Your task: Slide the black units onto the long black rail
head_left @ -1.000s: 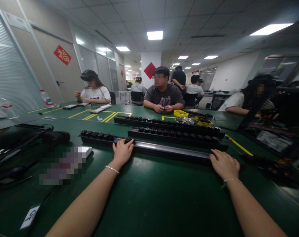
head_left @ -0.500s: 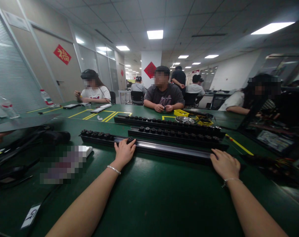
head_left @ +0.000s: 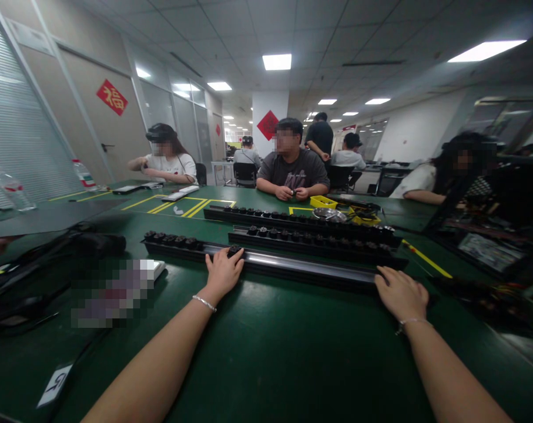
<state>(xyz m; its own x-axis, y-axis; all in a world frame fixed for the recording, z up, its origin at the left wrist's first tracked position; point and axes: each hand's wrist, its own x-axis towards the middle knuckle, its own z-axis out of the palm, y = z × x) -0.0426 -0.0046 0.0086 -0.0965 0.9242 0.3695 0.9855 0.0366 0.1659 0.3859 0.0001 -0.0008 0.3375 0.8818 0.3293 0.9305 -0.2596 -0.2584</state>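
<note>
A long black rail [head_left: 305, 267] lies across the green table in front of me. Small black round parts [head_left: 178, 241] stand in a row on its left stretch, while the right stretch shows a bare shiny channel. My left hand [head_left: 224, 271] is closed about a single black part [head_left: 234, 251] sitting in that channel, to the right of the row. Over the rail's right end, my right hand [head_left: 402, 291] is closed, its fingers hiding that end. Two more black rails, a nearer one [head_left: 319, 248] and a farther one [head_left: 288, 221], lie behind, both carrying rows of similar parts.
A metal dish [head_left: 329, 215] and a yellow bin [head_left: 322, 202] stand beyond the rails. Cables and a black bag-like heap [head_left: 85, 247] lie left, near a blurred-out device [head_left: 116, 294]. Co-workers sit opposite and at right. Bottles [head_left: 84, 176] stand far left.
My left hand has slid very slightly right along the rail with the black part. My right hand has stayed put. The co-worker at far left has moved their hands and arms.
</note>
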